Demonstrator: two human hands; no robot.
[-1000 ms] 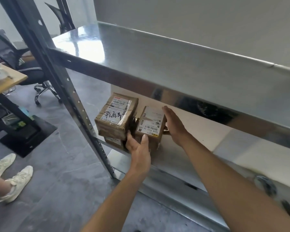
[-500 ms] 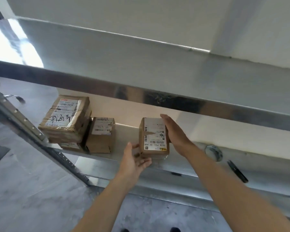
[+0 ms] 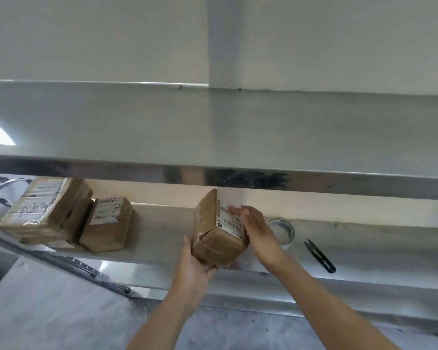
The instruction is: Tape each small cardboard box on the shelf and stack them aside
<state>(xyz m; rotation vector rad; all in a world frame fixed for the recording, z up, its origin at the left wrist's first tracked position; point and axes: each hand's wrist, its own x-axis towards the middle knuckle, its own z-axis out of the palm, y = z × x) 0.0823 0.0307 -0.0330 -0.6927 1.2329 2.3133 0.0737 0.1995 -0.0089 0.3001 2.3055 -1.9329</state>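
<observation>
Head view: your left hand (image 3: 192,267) grips the tilted brown cardboard box (image 3: 216,238) from below, right hand (image 3: 257,231) pressing flat on its label; loosen up and it tumbles off the steel shelf (image 3: 162,223).

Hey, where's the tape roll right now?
In the head view, the tape roll sits on the lower shelf to the right, just behind the right hand, with the small black snips lying further right.
</observation>
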